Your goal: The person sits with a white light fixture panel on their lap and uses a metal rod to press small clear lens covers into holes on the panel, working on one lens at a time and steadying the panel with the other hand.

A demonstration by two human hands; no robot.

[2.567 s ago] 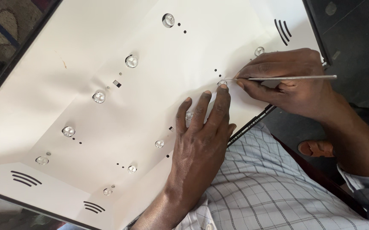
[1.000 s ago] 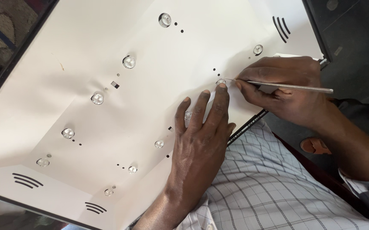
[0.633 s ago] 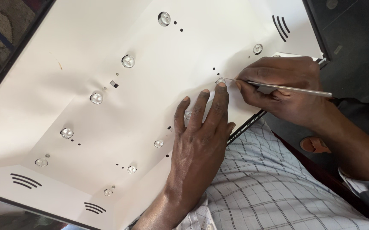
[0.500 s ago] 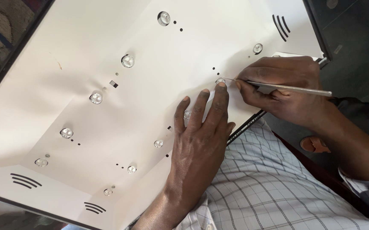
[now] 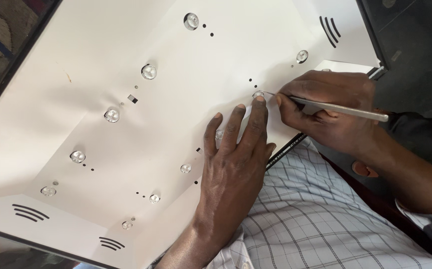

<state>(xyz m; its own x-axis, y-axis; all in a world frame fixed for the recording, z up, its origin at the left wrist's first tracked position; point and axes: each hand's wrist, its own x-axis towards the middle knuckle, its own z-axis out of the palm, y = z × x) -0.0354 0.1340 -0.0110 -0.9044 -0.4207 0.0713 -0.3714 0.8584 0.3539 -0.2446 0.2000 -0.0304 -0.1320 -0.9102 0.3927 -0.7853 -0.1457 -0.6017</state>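
Observation:
A large white reflector panel with several small clear dome lenses lies tilted in front of me. My left hand rests flat on the panel with its fingers spread, the index fingertip touching one clear lens. My right hand grips thin metal tweezers like a pen, and their tip sits at that same lens, right beside my left fingertip. Another lens shows between my left fingers.
More lenses run in rows across the panel, with small black holes and curved slots near the corners. A black frame edge borders the left side. A dark surface lies at the top right. My checked shirt fills the lower right.
The tweezers have tilted, their rear end dropping slightly, while the tip stays at the lens. My left hand holds its place on the panel.

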